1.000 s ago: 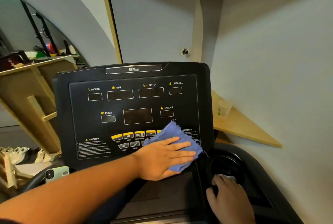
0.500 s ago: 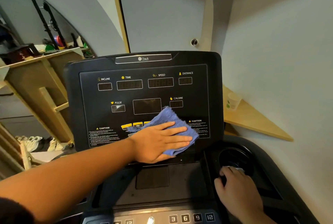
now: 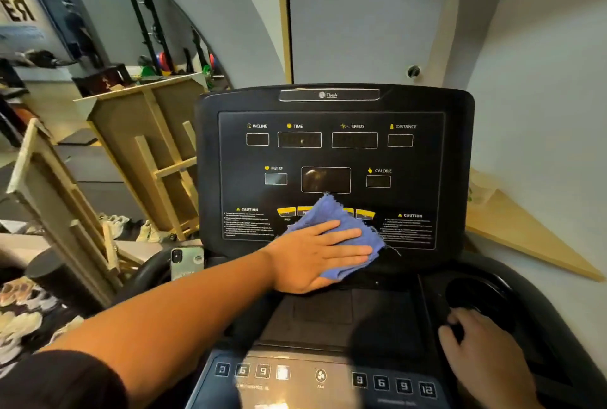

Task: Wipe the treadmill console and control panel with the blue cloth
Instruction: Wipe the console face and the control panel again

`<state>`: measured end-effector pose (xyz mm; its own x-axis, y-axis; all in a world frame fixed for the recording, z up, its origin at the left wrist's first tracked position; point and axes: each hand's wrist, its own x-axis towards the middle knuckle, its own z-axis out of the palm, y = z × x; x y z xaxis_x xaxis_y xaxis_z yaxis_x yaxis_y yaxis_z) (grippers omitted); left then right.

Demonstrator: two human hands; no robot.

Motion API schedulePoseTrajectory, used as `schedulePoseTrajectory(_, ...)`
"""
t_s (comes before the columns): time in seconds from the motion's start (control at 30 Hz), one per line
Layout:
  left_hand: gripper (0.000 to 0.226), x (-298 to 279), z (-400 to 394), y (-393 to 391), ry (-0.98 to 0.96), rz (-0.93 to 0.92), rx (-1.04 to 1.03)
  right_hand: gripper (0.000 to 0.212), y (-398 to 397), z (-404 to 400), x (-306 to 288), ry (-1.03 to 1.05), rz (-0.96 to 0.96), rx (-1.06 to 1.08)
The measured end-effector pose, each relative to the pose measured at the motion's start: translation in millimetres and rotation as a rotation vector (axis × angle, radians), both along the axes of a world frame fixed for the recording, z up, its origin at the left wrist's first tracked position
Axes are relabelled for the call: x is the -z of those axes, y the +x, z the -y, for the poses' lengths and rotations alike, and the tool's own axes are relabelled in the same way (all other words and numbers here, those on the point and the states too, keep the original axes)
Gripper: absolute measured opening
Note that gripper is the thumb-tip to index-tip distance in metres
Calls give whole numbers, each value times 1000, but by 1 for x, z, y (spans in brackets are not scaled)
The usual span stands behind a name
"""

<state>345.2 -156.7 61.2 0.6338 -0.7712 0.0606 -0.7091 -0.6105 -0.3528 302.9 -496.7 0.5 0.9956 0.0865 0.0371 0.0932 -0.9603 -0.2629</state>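
Left hand (image 3: 315,255) flat, fingers straight, presses frayed blue cloth (image 3: 338,231) onto lower middle of black treadmill console (image 3: 335,158), over yellow buttons. Right hand (image 3: 483,352) rests near round cup holder (image 3: 479,297), fingers possibly loosely curled; grip unclear. Wooden corner shelf (image 3: 525,237) right; phone (image 3: 186,262) left.

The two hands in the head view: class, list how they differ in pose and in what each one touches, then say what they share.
1. The left hand lies flat with straight fingers; the right hand has fingers bent downward.
2. The left hand presses the blue cloth against the treadmill console; the right hand holds no cloth and rests beside the cup holder.
3. The left hand reaches further forward than the right.

Both are bare and touch the treadmill.
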Motion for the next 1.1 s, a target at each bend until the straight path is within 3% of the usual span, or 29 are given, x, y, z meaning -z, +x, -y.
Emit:
schedulePoseTrajectory(0.17, 59, -3, -106, -38, 59, -76, -178, 10, -1, -4, -5, -54, -40, 38)
schedulePoseTrajectory(0.33, 61, -3, -141, -54, 47, -12, -274, 13, 0, -8, -11, -77, -101, 47)
schedulePoseTrajectory(0.43, 61, -13, -138, -42, -181, 94, -431, 11, -1, -12, -16, -100, -85, 54)
schedulePoseTrajectory(0.53, 61, -58, -131, -8, -469, 250, -625, 10, -2, -15, -18, -98, -66, 72)
schedulePoseTrajectory(0.63, 60, -89, -122, 18, -590, 319, -717, 10, 0, -16, -16, -92, -70, 95)
schedulePoseTrajectory(0.73, 61, -67, -111, 11, -654, 345, -738, 11, 1, -15, -14, -80, -81, 109)
schedulePoseTrajectory(0.97, 62, 50, -120, -81, -539, 92, -638, 7, -2, -13, -17, -59, -113, 71)
schedulePoseTrajectory(1.1, 63, 58, -127, -96, -447, 1, -616, 8, -2, -16, -24, -33, -142, 62)
